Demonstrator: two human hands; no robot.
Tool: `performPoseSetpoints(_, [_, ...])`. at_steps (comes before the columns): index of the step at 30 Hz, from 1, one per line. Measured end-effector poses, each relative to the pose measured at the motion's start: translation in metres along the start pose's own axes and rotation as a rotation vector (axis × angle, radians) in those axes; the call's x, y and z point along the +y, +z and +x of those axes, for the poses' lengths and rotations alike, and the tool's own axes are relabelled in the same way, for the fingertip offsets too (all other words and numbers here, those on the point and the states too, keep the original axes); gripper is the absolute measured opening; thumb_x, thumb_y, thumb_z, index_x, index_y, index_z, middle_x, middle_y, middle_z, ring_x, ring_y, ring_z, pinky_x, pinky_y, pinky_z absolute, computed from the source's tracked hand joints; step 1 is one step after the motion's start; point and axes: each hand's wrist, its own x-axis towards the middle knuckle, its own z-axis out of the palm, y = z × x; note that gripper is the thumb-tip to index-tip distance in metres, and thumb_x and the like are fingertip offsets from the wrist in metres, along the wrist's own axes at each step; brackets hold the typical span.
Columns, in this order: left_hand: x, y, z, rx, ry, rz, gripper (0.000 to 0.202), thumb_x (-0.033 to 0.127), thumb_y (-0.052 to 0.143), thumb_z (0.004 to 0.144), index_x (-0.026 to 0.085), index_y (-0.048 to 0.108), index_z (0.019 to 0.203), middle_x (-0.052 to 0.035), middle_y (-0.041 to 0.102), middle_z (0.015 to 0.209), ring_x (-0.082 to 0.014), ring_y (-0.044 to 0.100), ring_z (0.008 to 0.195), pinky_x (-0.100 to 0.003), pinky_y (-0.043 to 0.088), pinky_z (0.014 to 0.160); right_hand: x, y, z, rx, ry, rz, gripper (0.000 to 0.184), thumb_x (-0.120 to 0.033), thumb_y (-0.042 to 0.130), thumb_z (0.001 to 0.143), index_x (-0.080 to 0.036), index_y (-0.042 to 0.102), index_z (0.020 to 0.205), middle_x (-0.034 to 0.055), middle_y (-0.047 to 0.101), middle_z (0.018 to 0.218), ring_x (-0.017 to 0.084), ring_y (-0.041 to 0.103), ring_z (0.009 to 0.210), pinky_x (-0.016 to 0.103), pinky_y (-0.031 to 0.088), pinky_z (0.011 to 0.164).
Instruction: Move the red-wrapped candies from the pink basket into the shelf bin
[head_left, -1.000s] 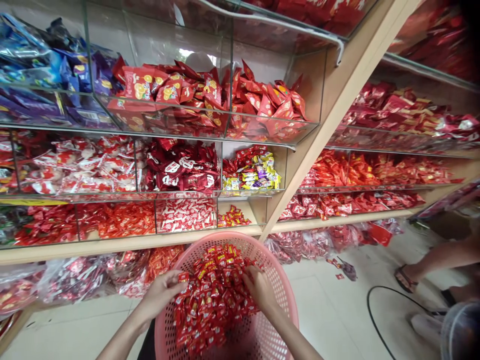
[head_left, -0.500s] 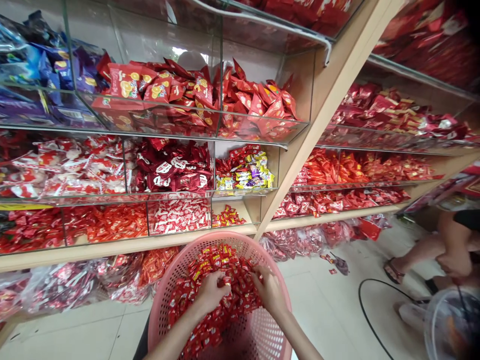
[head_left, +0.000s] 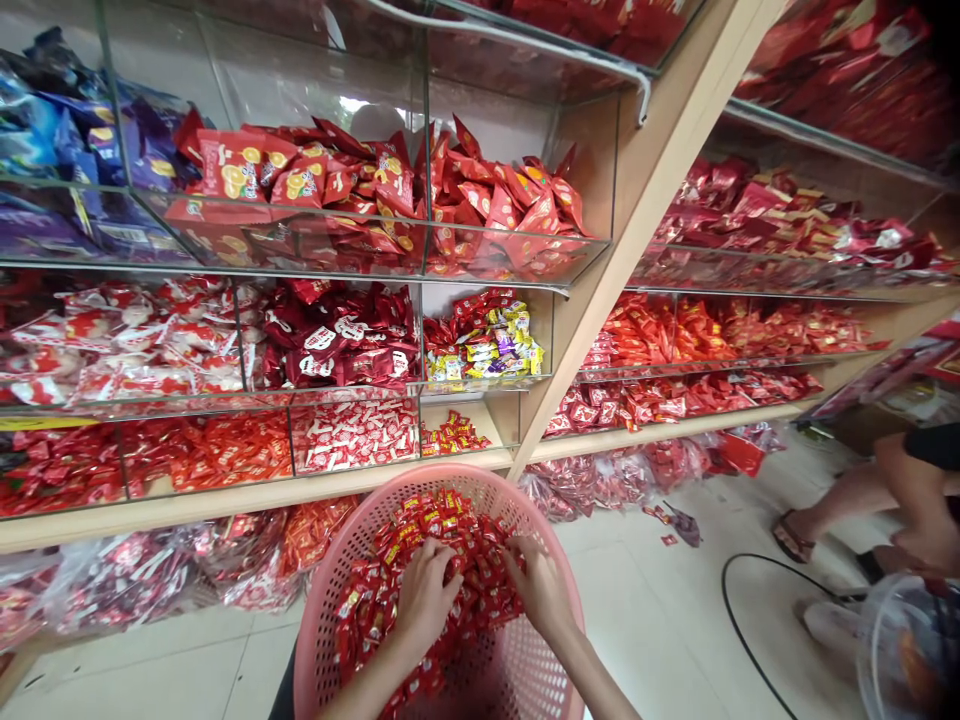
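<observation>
A pink perforated basket (head_left: 330, 590) sits in front of me, heaped with small red wrapped candies (head_left: 420, 530). My left hand (head_left: 424, 595) is dug into the middle of the heap, fingers curled around candies. My right hand (head_left: 540, 590) is beside it on the heap's right side, fingers also curled into the candies. Just beyond the basket, a lower shelf compartment holds a small pile of the same red candies (head_left: 454, 435).
Glass-fronted shelves (head_left: 525, 280) hold red, white and blue snack packets. Clear bags of sweets (head_left: 150, 575) lie on the floor under the shelf. Another person's leg and sandal (head_left: 802, 535) are at the right, near a black cable (head_left: 750, 640) and a clear bag.
My left hand moved from the heap's left edge into its middle, close to the right hand. The view shifted slightly left, and the person at the right stepped.
</observation>
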Motion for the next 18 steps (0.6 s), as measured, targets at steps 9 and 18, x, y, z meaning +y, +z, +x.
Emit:
performPoseSetpoints(9, [0.004,-0.003,0.038,0.007,-0.057,-0.087,0.016,0.028,0.049,0.08,0.021,0.059,0.09,0.0038,0.056,0.062,-0.0136,0.052,0.059,-0.022,0.033,0.057,-0.001,-0.008,-0.005,0.02,0.01,0.038,0.022,-0.026,0.043,0.084,-0.019,0.063,0.092,0.0065,0.069,0.087,0.019,0.064,0.077,0.027,0.045,0.066])
performPoseSetpoints(18, [0.015,0.025,0.077,-0.038,-0.075,0.069,0.012,0.019,0.052,0.075,0.022,0.063,0.081,0.0033,0.06,0.061,-0.0135,0.056,0.063,-0.025,0.033,0.064,-0.003,-0.015,-0.014,-0.028,0.033,0.076,0.022,-0.028,0.041,0.087,-0.019,0.061,0.091,0.0067,0.066,0.087,0.02,0.061,0.08,0.028,0.045,0.07])
